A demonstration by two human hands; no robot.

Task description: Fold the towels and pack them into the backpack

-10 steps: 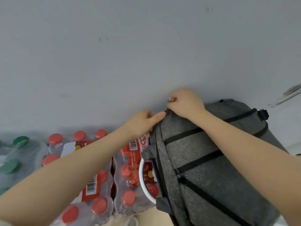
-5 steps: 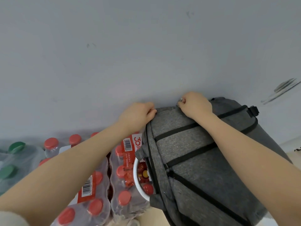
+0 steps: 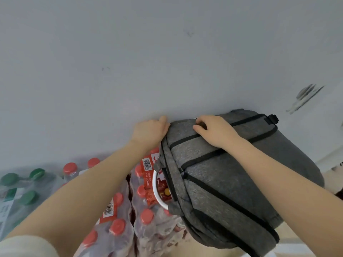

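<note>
**Zip nears the end of its run along the backpack's top**

I am watching both hands at the top edge of the grey backpack [image 3: 232, 173], which stands against the pale wall [image 3: 130, 71] beside shrink-wrapped packs of red-capped bottles [image 3: 118, 225]. My left hand [image 3: 150, 131] grips the bag's upper left corner, fingers curled round the fabric. My right hand [image 3: 215, 129] has travelled rightward along the top seam over the past second, fingers curled and pinching at what I take to be the zip pull, though the pull itself is hidden under the fingertips. No towels are visible; I judge them already inside. The opening looks closed where the hand has passed, so packing appears nearly finished, with only the last stretch of zip left. Green-capped bottles [image 3: 27, 197] sit farther left.
</note>
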